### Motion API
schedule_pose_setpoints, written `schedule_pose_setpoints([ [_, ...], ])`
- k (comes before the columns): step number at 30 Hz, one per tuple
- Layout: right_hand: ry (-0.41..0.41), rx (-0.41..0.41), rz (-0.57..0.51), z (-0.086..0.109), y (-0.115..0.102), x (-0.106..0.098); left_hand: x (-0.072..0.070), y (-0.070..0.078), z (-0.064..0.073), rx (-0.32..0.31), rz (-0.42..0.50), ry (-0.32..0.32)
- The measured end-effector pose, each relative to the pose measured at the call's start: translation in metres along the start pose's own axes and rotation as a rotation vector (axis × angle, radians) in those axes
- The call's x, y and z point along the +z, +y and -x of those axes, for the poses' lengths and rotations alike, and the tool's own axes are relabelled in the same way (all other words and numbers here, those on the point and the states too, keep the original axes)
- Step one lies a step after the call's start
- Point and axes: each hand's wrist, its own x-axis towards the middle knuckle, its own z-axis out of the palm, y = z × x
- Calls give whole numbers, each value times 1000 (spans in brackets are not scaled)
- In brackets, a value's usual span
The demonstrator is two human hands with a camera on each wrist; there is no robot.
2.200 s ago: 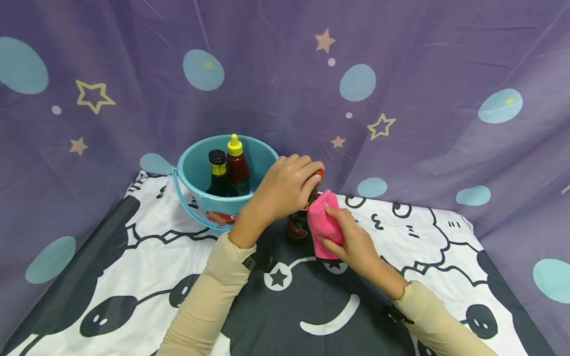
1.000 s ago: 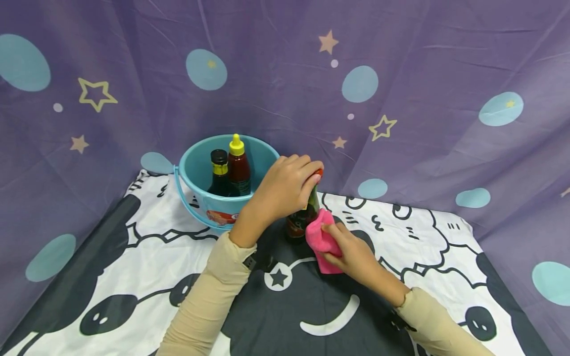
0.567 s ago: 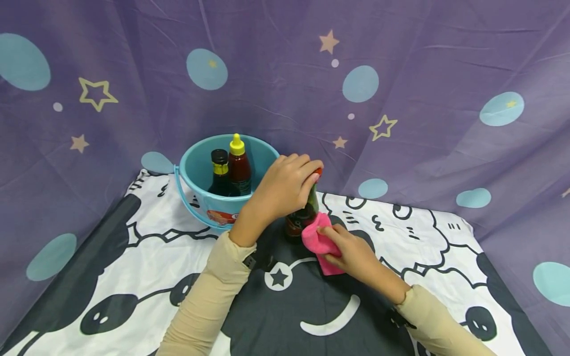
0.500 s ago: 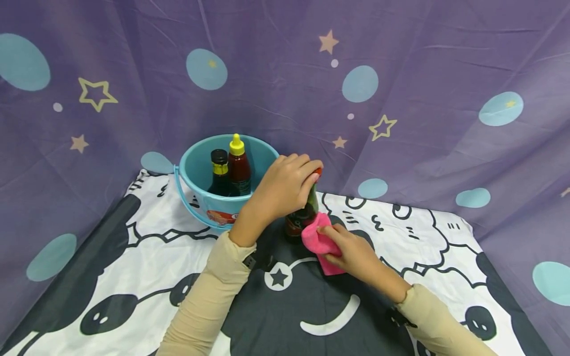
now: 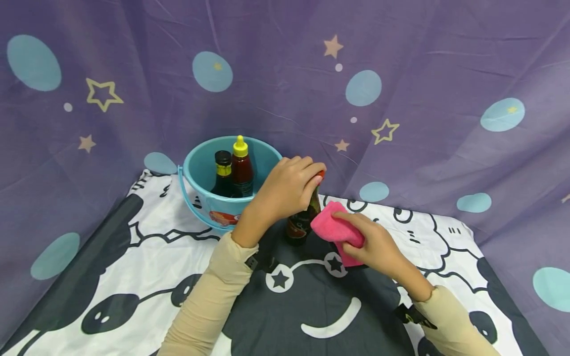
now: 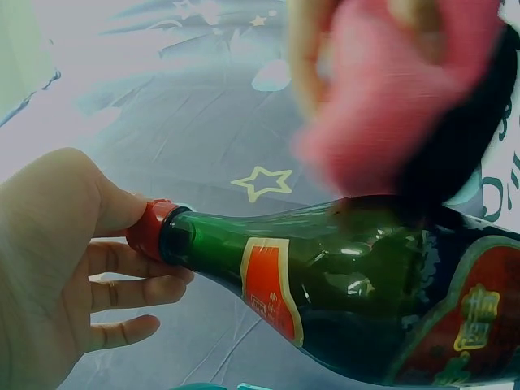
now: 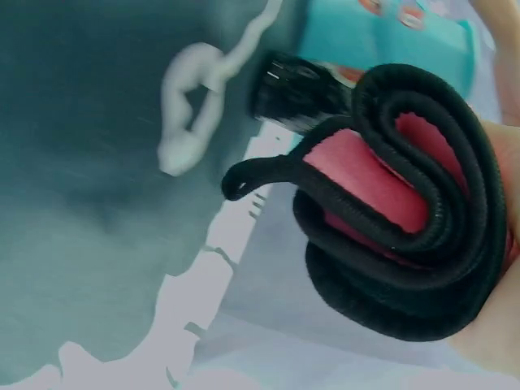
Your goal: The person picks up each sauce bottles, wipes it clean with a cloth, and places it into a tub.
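Observation:
A dark green glass sauce bottle [image 5: 299, 223] stands on the cloth right of the bucket, with a red cap [image 6: 151, 231] and red labels. My left hand [image 5: 289, 188] grips it by the cap from above, thumb and fingers around it. In my right hand [image 5: 376, 242] I hold a folded pink cloth [image 5: 336, 226], just right of the bottle in the head view. Its black-edged folds [image 7: 390, 203] show in the right wrist view. Blurred in the left wrist view, the pink cloth [image 6: 382, 106] is close to the bottle's side; whether they touch I cannot tell.
A blue bucket [image 5: 209, 205] with a handle stands left of the bottle. Inside it are a black-capped bottle [image 5: 223, 173] and a red sauce bottle [image 5: 242, 170] with a yellow nozzle. A purple patterned curtain [image 5: 285, 74] hangs behind the printed cloth [image 5: 178, 257].
My right hand has moved right and slightly up with the pink cloth, away from the bottle's lower body. My left hand keeps its grip on the cap, and the bottle stands where it was.

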Motion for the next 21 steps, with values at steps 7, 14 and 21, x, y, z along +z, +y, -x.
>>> schedule_pose_setpoints([
  [7,256,-64,-51,-22,-4,-19,-1,0,0,3,-4,-7],
  [14,295,-150,-98,-43,-10,-10,0,-1,1,20,-25,13],
  [21,332,-161,-175,-46,-11,2,-1,1,0,20,-52,3],
])
